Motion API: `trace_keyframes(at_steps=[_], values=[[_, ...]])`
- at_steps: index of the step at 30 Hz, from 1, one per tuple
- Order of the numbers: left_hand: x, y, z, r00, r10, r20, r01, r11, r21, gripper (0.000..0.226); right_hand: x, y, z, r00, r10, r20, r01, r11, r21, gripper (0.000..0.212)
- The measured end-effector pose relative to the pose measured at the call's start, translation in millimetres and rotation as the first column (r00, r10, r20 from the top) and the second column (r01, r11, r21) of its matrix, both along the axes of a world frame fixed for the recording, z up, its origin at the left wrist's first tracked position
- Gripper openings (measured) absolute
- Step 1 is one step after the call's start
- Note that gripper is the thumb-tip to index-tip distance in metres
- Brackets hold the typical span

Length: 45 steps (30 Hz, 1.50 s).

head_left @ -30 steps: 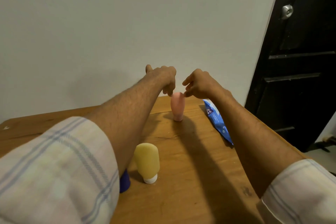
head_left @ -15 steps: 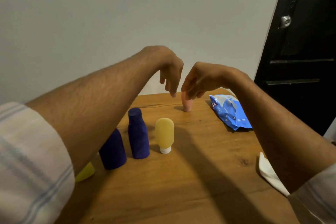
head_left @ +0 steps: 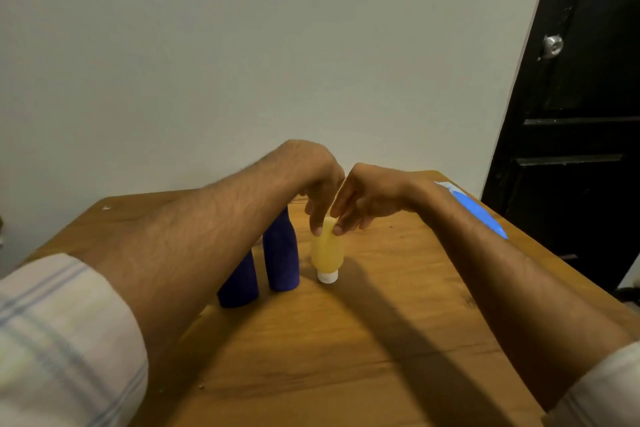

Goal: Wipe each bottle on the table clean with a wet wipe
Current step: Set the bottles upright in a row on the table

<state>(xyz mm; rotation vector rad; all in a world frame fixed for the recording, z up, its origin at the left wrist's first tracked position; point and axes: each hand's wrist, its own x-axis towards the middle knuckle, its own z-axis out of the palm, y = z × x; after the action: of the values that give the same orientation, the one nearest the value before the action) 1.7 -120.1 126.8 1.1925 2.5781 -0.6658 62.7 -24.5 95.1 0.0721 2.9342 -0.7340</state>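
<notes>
A yellow bottle [head_left: 327,253] stands on its white cap near the middle of the wooden table [head_left: 381,340]. My left hand [head_left: 320,184] hangs over it, with straight fingertips touching the left side of its top. My right hand [head_left: 363,198] comes in from the right, and its curled fingers pinch the bottle's top edge. Two dark blue bottles [head_left: 281,253] [head_left: 239,282] stand just left of the yellow one, partly behind my left forearm. A blue wet-wipe pack [head_left: 479,215] lies at the table's far right edge. No loose wipe is in view.
The table's back edge meets a plain wall. A black door [head_left: 571,114] stands to the right, beyond the table's right edge. My forearms cover much of the table's left and right sides.
Both hands left the pink bottle at the back and came nearer, down onto the top of the yellow bottle. The pink bottle is now hidden behind my hands.
</notes>
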Motion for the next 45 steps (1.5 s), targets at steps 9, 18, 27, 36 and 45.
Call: trace_keyframes(at_steps=[9, 18, 27, 36, 45], values=[[-7, -1, 2, 0.997, -0.073, -0.027, 0.073, 0.997, 0.019, 0.015, -13, 6, 1, 0.998, 0.001, -0.070, -0.008, 0.995, -0.103, 0.026], [-69, 8, 42, 0.981, -0.086, -0.173, 0.130, 0.955, 0.266, 0.018, -63, 30, 39, 0.959, -0.080, -0.273, 0.056, 0.994, -0.094, 0.025], [-131, 27, 7, 0.994, -0.110, -0.008, 0.104, 0.913, 0.396, 0.016, -113, 48, 19, 0.968, -0.118, -0.221, 0.118, 0.993, -0.012, 0.028], [-154, 41, -19, 0.989, -0.127, -0.078, 0.145, 0.933, 0.330, 0.021, -136, 55, -8, 0.973, -0.114, -0.200, 0.121, 0.992, 0.021, 0.028], [-162, 40, -29, 0.993, -0.097, -0.067, 0.114, 0.932, 0.345, 0.026, -145, 57, -16, 0.980, -0.112, -0.164, 0.118, 0.993, 0.031, 0.032]])
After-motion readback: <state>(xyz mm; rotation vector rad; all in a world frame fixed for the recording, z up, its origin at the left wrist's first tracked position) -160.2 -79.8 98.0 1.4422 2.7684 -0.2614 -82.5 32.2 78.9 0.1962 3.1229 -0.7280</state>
